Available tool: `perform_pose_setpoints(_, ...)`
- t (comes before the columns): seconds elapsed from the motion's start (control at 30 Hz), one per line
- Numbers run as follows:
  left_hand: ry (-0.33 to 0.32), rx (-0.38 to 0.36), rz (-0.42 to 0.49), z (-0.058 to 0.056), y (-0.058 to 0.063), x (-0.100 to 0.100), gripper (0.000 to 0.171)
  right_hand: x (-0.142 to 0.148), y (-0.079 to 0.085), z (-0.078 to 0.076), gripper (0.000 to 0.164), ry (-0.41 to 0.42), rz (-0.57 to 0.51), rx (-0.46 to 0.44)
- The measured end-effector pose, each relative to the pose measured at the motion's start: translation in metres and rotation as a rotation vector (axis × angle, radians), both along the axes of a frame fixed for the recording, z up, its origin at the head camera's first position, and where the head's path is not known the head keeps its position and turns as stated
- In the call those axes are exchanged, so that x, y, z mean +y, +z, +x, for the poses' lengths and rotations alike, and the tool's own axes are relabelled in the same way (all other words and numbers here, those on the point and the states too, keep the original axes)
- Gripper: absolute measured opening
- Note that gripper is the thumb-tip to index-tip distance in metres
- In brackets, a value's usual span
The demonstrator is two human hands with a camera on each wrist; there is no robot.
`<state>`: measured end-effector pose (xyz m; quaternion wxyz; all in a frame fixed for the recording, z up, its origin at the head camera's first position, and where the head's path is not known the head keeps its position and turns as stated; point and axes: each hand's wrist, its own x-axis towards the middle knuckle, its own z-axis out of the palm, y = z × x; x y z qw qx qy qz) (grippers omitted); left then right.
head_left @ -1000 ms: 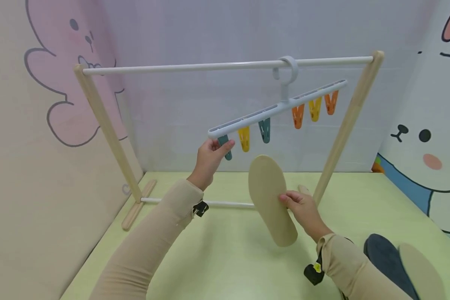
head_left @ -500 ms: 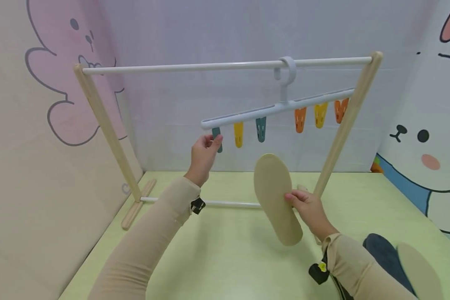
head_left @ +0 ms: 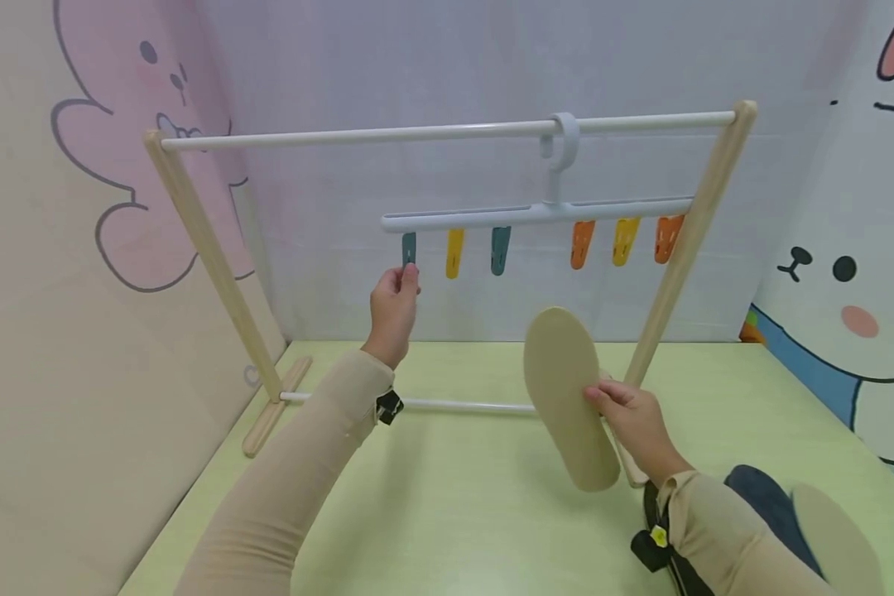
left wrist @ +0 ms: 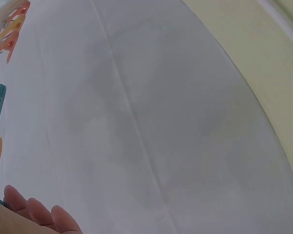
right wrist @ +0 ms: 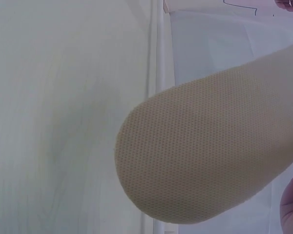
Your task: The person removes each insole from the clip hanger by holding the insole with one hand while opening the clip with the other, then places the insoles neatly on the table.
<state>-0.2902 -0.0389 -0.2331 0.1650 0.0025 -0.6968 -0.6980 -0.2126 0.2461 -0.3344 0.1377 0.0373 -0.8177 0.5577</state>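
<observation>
My left hand (head_left: 392, 310) pinches the lower end of the leftmost teal clothespin (head_left: 409, 247), which hangs under the white clip hanger (head_left: 469, 218). In the left wrist view only the fingertips (left wrist: 39, 212) show, at the lower left. A beige insole (head_left: 566, 397) is held upright above the table by my right hand (head_left: 636, 420), thumb on its near face at the right edge. The right wrist view shows the textured underside of the insole (right wrist: 200, 151). Yellow, teal and orange clothespins (head_left: 582, 245) hang along the rest of the hanger.
The hanger hooks over the white top rod (head_left: 358, 133) of a wooden-sided rack, whose right post (head_left: 704, 215) overlaps the hanger's end. A dark insole (head_left: 771, 501) and another beige insole (head_left: 834, 534) lie at the right on the pale yellow table (head_left: 432, 505). Walls stand behind and left.
The hanger has swung from slanted toward me to nearly parallel with the rod. My left hand has moved left with the clothespin; my right hand and the insole have shifted right.
</observation>
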Motion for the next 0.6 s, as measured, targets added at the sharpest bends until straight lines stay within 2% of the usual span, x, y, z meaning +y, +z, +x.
perform_pose_setpoints(0.1, 0.009, 0.010, 0.005, -0.001, -0.001, 0.001, 0.030, 0.005, -0.002, 0.002, 0.027, -0.016, 0.012, 0.004)
perform_pose_setpoints(0.27, 0.016, 0.022, 0.007, -0.001, -0.002, 0.001, 0.030, 0.014, -0.002, 0.005, 0.027, 0.002, 0.019, 0.018)
perform_pose_setpoints(0.6, 0.010, 0.016, 0.000, -0.002, -0.004, 0.000, 0.031, 0.043, 0.005, 0.010, 0.032, 0.014, 0.130, 0.016)
